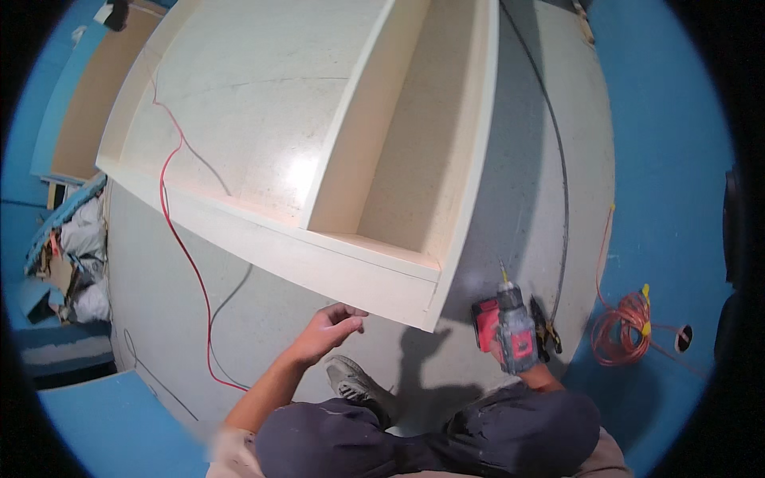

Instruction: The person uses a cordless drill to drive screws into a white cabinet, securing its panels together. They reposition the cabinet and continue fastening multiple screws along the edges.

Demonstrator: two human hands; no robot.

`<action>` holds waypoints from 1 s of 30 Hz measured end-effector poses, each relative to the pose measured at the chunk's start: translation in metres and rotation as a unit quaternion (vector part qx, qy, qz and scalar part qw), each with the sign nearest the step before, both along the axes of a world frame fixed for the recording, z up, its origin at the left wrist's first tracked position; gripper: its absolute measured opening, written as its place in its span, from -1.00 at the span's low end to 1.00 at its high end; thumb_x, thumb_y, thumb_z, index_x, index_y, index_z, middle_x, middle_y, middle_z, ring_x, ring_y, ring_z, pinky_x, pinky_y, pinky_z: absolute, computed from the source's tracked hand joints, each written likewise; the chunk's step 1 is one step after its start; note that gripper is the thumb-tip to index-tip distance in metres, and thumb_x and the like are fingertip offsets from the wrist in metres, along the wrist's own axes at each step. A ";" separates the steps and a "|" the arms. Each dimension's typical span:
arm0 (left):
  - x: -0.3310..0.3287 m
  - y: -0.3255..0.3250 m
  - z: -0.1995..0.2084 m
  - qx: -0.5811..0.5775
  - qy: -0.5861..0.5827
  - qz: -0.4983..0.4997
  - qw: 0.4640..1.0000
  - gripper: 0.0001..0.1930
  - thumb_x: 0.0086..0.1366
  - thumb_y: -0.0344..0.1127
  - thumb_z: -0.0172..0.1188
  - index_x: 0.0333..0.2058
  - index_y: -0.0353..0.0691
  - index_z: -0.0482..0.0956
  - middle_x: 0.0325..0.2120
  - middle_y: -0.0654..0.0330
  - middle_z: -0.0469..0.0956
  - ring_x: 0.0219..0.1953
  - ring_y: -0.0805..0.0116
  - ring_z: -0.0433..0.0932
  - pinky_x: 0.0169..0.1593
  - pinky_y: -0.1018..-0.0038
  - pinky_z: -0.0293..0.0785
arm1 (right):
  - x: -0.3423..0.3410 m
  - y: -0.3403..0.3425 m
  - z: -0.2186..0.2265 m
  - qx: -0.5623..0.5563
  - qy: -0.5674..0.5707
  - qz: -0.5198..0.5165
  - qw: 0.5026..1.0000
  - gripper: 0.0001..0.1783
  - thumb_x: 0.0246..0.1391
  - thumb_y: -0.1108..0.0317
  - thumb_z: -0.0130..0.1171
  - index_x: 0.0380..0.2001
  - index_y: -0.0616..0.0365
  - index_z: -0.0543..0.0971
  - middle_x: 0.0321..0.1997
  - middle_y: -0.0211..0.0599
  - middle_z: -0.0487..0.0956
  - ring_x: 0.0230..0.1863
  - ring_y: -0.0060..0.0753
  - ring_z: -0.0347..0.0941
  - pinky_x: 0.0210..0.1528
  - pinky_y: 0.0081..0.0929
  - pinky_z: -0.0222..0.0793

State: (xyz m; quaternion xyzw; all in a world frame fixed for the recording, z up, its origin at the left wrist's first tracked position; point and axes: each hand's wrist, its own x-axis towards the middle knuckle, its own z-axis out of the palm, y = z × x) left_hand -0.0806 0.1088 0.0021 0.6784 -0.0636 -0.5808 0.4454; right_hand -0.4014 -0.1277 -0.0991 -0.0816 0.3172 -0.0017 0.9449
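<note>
My right hand [496, 350] is wrapped round the grip of a red and grey cordless drill [518, 331]. The drill's narrow bit [504, 273] points away from me, to the right of a large pale wooden frame [351, 276] and apart from it. Close under the near board's lower edge is my left hand [333, 328], its fingers curled in and the thumb pressed toward them. Whatever may be between those fingertips is too small to make out. An inner divider board [355, 139] runs away from me inside the frame.
A red cord [191, 263] hangs across the frame's left part down to the floor. Right of the drill are dark-handled pliers [546, 331], a black cable [562, 167] and a coiled orange cord [621, 331] by the blue surface. White bags [86, 239] and scraps lie at the left.
</note>
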 end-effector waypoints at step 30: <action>-0.027 0.059 -0.054 0.142 0.000 -0.226 0.964 -0.73 0.38 -0.27 0.02 -0.08 -0.27 0.57 -0.36 0.26 0.60 -0.41 0.53 0.45 -0.35 0.57 0.37 | -0.071 -0.068 -0.065 -0.765 0.400 0.362 0.351 -0.31 -0.21 0.25 0.38 0.05 0.17 0.41 0.01 -0.01 0.43 0.08 0.08 0.36 0.12 -0.05 0.30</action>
